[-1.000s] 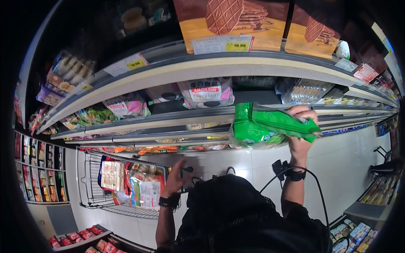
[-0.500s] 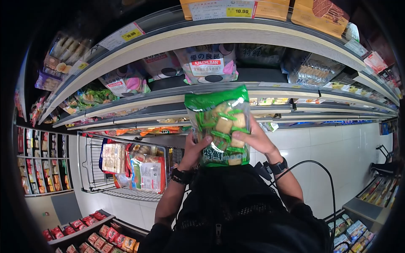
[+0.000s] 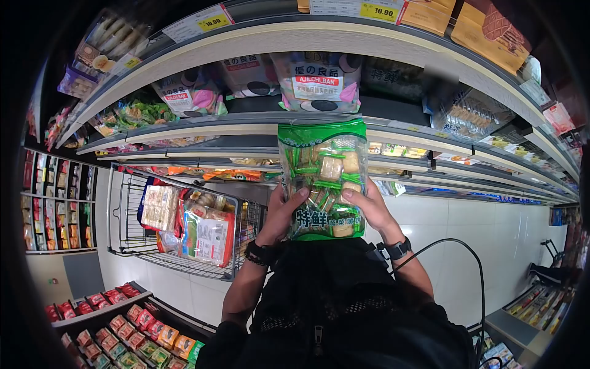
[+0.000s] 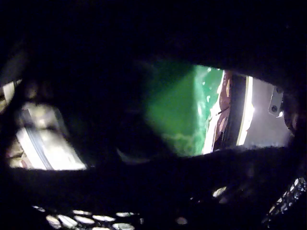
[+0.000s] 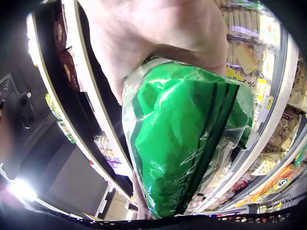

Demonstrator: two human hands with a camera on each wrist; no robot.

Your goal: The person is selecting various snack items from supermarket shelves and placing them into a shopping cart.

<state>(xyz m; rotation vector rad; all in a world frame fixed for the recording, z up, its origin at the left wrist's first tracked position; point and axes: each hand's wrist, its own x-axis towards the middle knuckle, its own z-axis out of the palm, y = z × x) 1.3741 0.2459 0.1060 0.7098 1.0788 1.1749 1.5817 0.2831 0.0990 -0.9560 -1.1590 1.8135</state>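
Note:
A green and clear bag of crackers stands upright in front of the person's body, its printed face with small wrapped pieces turned up to the head camera. The left hand grips its lower left side, and the right hand holds the lower right side; both thumbs lie on the front. In the right wrist view, the plain green back of the bag hangs below the palm. Mostly dark, the left wrist view catches part of the green bag; the left hand's fingers are hidden there.
Shelves of packaged snacks run across the front, close beyond the bag. A wire shopping cart holding several packages stands at the left. Low displays of red packets are behind left. A black cable loops at the right.
The bag came from the right, in the right hand alone, to the front of the body. The left hand joined and grips it too. Its printed front now faces up.

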